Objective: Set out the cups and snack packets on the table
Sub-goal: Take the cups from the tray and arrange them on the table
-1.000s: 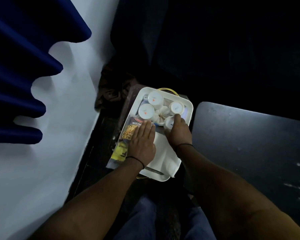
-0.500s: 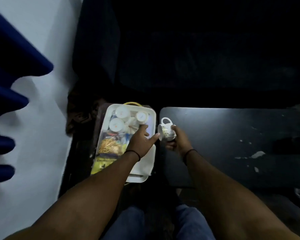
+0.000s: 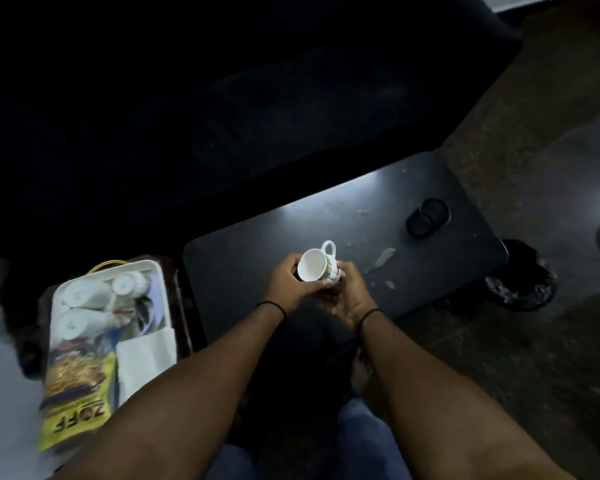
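White cup [image 3: 315, 269], frame centre, is tilted, pinched between your left hand [image 3: 284, 284] and right hand [image 3: 349, 296] fingers; loosen either and it drops onto the table [image 3: 413, 237].

Motion blur smears the cups [image 3: 84, 299] inside the white tray [image 3: 153, 271]; beside them, the snack packet [image 3: 73, 389] lettering is partly unreadable.

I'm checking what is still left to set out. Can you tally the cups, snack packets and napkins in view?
Cups: 4, with 1 in the hands and 3 on the tray
Snack packets: 1 clearly visible
Napkins: 1
Total: 6
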